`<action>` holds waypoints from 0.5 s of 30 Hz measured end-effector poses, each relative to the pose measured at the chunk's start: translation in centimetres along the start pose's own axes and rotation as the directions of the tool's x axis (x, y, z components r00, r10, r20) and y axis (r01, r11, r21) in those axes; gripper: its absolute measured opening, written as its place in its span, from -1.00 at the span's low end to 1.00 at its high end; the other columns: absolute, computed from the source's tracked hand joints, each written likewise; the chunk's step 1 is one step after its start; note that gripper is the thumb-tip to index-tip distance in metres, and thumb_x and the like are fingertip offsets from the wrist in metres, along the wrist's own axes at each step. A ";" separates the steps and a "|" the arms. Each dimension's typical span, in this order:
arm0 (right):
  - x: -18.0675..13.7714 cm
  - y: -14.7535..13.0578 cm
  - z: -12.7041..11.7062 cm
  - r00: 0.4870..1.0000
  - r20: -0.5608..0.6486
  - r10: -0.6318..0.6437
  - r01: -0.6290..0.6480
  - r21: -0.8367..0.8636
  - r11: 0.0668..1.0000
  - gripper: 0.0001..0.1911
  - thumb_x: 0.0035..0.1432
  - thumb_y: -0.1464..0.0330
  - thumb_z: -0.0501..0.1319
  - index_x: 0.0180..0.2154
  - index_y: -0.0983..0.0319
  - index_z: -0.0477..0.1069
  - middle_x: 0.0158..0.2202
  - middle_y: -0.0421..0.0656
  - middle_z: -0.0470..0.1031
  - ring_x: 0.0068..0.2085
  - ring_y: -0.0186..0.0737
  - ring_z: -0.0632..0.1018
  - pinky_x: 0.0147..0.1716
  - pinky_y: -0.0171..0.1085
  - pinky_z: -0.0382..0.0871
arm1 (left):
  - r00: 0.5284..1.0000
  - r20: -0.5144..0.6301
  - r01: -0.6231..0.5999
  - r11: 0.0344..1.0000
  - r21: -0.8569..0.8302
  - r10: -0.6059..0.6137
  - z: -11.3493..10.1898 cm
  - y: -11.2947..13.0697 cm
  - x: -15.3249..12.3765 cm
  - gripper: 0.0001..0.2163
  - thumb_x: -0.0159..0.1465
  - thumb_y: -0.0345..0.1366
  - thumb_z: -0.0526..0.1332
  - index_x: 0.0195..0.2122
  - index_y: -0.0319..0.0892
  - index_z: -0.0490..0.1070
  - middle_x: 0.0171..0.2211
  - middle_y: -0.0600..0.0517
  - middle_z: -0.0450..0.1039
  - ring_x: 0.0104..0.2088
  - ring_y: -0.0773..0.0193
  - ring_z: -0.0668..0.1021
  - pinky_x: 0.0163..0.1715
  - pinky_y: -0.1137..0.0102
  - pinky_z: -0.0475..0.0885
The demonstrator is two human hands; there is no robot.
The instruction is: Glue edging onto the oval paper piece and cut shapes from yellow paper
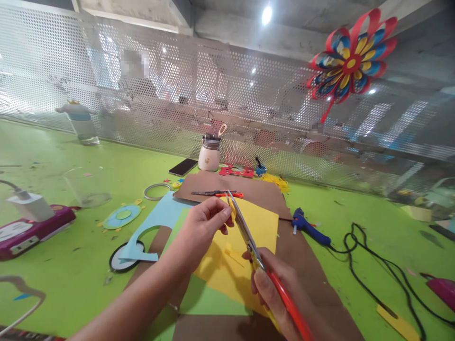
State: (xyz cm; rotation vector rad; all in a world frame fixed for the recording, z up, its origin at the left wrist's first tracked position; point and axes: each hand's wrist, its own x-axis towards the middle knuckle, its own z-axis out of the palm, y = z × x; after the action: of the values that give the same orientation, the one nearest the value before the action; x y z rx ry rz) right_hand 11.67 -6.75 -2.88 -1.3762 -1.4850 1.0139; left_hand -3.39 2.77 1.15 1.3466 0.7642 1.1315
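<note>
The right hand (275,284) is nearest, at the lower right, its thumb along the handles of a pair of scissors (253,251) and its fingers wrapped closed around them. The left forearm reaches up from the bottom edge, and the left hand (209,215) bends inward at the wrist, thumb and forefinger pinching a small yellow piece (233,208) at the scissors' tips. The scissors slant up and to the left above the middle of the work area, with silvery blades and a handle that is bright red on one side. The blades stand slightly apart by the yellow piece (whether they bite into it, I cannot tell).

Below the hands is a large yellow sheet (265,227) with small yellow scraps on it, overlapping a light green sheet (213,298). Both lie on brown cardboard (305,279). To the left is light blue paper (152,222) with a rounded cut-out, one end over a white disc (117,258) with a dark rim.

Farther out on the green table (42,151), a blue glue gun (309,229) trails its dark cord at right; a phone (183,166) and a pale jar (209,156) stand behind the cardboard, before a perforated screen (177,104).
</note>
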 end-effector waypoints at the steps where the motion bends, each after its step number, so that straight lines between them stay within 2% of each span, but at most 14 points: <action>1: 0.0 0.0 0.0 1.000 -0.001 0.002 -0.002 0.003 1.000 -0.41 0.12 -0.17 -0.01 -0.21 0.23 0.30 -0.58 -0.31 0.14 -0.60 -0.41 0.13 -0.62 -0.33 -0.05 | 1.000 -0.003 -0.007 1.000 0.007 0.007 0.0 0.0 0.0 -0.87 0.17 -0.31 0.22 -0.50 -0.19 0.38 -0.55 0.09 0.39 -0.51 0.35 0.38 -0.46 0.43 0.30; 15: 0.1 0.5 0.2 1.000 -0.026 -0.011 0.010 -0.014 1.000 -0.39 0.10 -0.18 -0.01 -0.21 0.23 0.31 -0.60 -0.32 0.14 -0.62 -0.40 0.13 -0.63 -0.34 -0.04 | 0.997 0.062 -0.038 0.998 0.040 0.036 -0.5 -1.0 0.5 -0.87 0.20 -0.31 0.17 -0.47 -0.19 0.31 -0.53 0.10 0.37 -0.49 0.34 0.42 -0.50 0.43 0.36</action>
State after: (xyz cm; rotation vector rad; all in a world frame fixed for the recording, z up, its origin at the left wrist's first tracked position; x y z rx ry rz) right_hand 11.65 -6.59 -3.38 -1.3848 -1.4811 0.9778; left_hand -3.53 3.54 0.21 1.4283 0.7240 1.1038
